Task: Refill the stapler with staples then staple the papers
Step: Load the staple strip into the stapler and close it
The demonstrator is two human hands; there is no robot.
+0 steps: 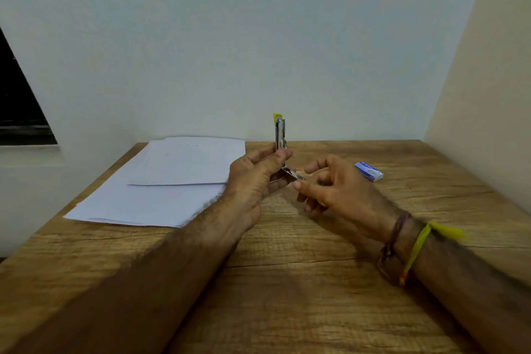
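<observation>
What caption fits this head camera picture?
Left hand holds the opened stapler while right hand loads it.

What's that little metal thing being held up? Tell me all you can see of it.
It is a small stapler, shiny metal with a yellow piece at its top end. It is swung open: one arm stands upright, the other juts low toward the right hand. The left hand grips it at the hinge, above the wooden table. The right hand's fingertips are at the lower arm's tip; whether staples are inside cannot be seen.
</observation>
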